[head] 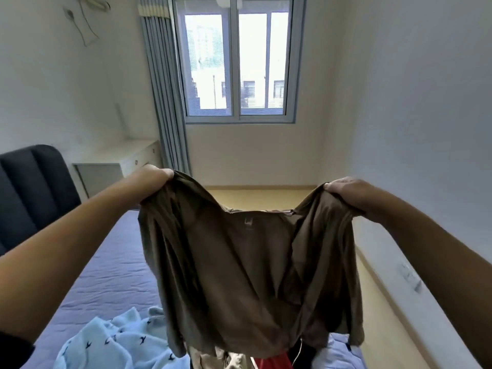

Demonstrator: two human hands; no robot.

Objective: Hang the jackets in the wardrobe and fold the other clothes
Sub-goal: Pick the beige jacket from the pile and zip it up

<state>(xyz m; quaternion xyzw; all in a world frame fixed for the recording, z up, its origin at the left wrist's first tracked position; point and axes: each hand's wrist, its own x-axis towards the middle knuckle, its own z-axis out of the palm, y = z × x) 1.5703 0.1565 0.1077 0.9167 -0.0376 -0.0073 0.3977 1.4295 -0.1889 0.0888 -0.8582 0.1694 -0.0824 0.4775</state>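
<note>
My left grip (157, 177) and right grip (346, 190) each clamp the brown garment (239, 262), which hides most clothes (274, 362) at six o'clock.

Two arms in shot, both bare along the forearm. Left arm (66, 257) has a dark, near-black sleeve (14, 352) whose edge shows at the bottom-left corner; fabric detail is too dim to tell. Right arm (426, 249) is bare right up to the frame edge. Left hand (157, 173) and right hand (343, 189) are both bare, and the knuckles show on both.
</note>
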